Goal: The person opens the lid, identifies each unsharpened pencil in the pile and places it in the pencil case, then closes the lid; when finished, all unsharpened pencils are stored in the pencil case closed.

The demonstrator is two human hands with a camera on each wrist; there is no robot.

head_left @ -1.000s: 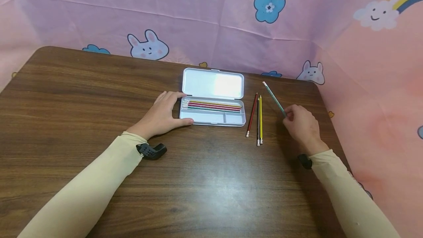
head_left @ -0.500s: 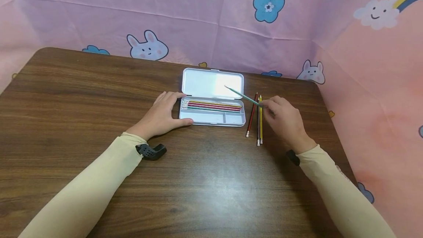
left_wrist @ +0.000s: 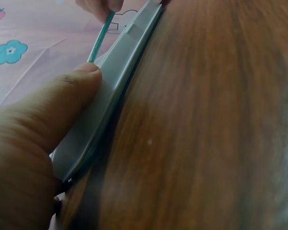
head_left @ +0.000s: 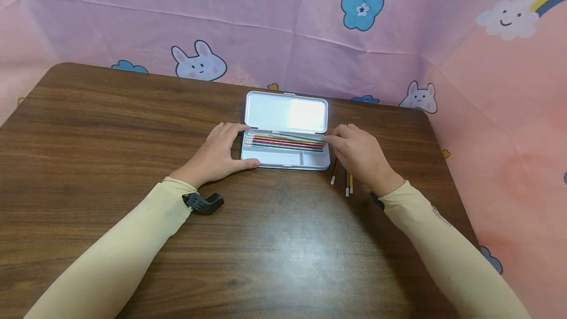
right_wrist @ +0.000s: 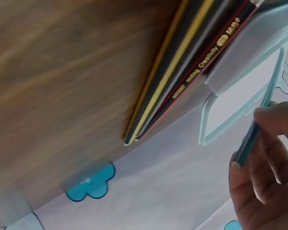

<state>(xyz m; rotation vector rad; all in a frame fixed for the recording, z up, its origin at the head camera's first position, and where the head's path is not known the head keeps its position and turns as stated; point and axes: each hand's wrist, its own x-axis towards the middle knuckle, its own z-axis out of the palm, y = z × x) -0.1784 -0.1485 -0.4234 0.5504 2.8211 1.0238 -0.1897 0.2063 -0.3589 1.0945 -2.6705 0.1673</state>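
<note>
A white pencil case (head_left: pixel 274 157) lies open on the table, several pencils (head_left: pixel 285 143) side by side in its rear compartment. My left hand (head_left: pixel 217 154) holds the case's left end, thumb at the front wall and a finger at the back corner. Between thumb and fingers, my right hand (head_left: pixel 361 154) pinches a green pencil (right_wrist: pixel 251 136) near its unsharpened-looking end. That pencil slants over the rear compartment, its eraser end toward the left. In the head view, the right hand partly covers a dark red pencil (head_left: pixel 334 174) and two striped pencils (right_wrist: pixel 170 67) right of the case.
The brown wooden table (head_left: pixel 266 240) extends to the front and left. The case's raised lid (head_left: pixel 274 110) leans back behind the compartments. A pink patterned cloth (head_left: pixel 283 28) hangs along the table's back and right edges.
My right hand has carried the green pencil leftward from the table's right side, over the loose pencils, to the case. The left hand stays in place on the case.
</note>
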